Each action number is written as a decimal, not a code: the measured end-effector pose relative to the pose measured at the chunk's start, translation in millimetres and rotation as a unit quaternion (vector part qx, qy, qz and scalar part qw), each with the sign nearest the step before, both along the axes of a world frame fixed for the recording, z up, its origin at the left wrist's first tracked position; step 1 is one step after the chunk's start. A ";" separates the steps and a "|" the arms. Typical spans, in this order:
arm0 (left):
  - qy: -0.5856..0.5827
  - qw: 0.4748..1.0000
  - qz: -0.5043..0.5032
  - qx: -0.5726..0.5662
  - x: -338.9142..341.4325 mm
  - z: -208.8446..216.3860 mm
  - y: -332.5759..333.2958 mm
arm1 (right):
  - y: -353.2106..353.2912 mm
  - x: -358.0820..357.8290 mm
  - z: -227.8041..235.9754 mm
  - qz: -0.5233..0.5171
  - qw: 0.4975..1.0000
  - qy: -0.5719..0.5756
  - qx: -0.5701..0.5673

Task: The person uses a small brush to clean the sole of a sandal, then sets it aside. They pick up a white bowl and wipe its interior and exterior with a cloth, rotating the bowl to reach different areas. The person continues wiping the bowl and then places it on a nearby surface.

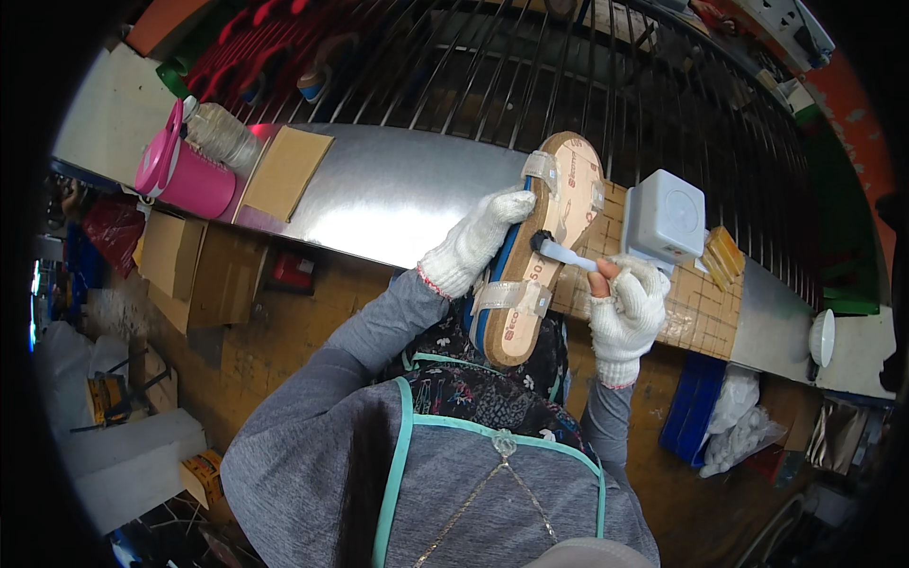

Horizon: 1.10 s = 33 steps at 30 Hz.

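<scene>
left hand [476, 242]: fingers hidden by sandal [568, 189] | brush bristles [542, 240]: indistinct

Sandal [526, 263]: pale broad face carries small reddish lettering [509, 332] near both rounded ends, plus a number [537, 272] in similar print just beside the nearer clear strap [514, 295]. Yellow carton [202, 476], lower left: dark printing, too small to read.

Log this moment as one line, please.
Left hand: gripping strapped sole | Right hand: holding brush over sole | Nearby: white container
</scene>
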State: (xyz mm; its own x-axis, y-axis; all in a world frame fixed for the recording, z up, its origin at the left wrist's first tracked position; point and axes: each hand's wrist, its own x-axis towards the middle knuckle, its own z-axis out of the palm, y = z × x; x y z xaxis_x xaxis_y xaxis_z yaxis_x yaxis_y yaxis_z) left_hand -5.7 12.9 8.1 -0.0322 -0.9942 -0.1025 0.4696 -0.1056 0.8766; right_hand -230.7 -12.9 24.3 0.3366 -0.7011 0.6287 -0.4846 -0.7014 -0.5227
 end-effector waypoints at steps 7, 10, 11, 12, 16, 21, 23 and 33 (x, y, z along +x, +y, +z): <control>-0.007 1.000 0.022 0.014 7.1 -4.2 -14.8 | 4.8 1.1 -2.5 0.010 1.000 0.017 0.002; 0.000 0.999 0.035 0.016 10.1 -1.6 -17.6 | 7.3 4.0 -4.6 0.022 1.000 -0.006 0.004; 0.002 0.999 0.040 0.013 10.7 0.3 -18.4 | 8.1 4.9 -5.2 0.024 1.000 -0.008 -0.003; 0.001 0.999 0.047 0.013 10.8 2.4 -18.7 | 9.0 5.9 -5.9 0.029 1.000 -0.006 -0.003; 0.023 0.996 0.082 0.010 10.6 10.0 -18.3 | 14.0 8.1 -7.3 0.040 0.999 -0.007 -0.002; 0.040 0.993 0.104 0.025 13.3 13.7 -16.0 | 19.2 7.0 -2.9 0.058 0.998 0.006 -0.006; 0.046 0.994 0.096 0.019 14.7 14.8 -14.9 | 15.0 6.0 1.5 0.076 0.997 0.007 -0.012; 0.086 0.991 0.102 0.017 13.4 19.7 0.3 | -14.2 24.1 8.1 -0.005 0.998 -0.023 0.050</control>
